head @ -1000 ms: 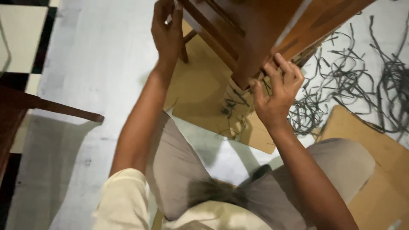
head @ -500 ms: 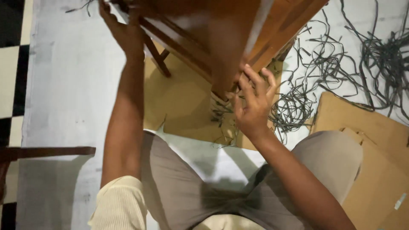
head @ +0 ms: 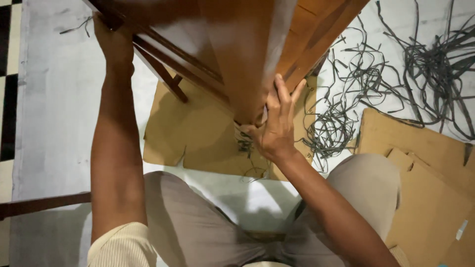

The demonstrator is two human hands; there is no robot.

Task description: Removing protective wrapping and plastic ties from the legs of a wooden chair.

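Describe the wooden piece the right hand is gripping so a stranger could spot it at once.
Start at the brown wooden furniture frame filling the top of the view. Its thick leg slopes down toward the cardboard sheet, clasped near its foot by the right hand. It is far broader than the thin rails beside it.

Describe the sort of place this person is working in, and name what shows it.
Probably a home or small workshop floor used for furniture work: a wooden chair frame held by both hands, flattened cardboard laid under it, and loose dark strips scattered over the pale floor.
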